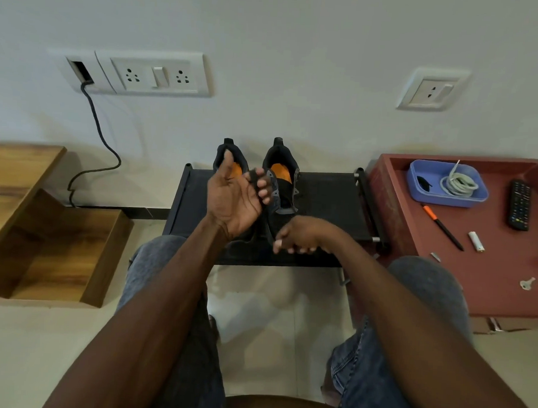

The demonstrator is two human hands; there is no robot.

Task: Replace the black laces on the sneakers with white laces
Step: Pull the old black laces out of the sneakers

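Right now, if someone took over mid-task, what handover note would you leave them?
Left hand: raised palm-up, fingers curled round a black lace.
Right hand: low over the front of the sneakers, fingers curled; a grip is not visible.
Sneakers stand on the black rack.
White laces lie coiled in the blue tray on the red table, untouched.
Left: finish unlacing, thread white.

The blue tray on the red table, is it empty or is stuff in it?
Not empty. The blue tray holds a coiled white lace and a small black thing.
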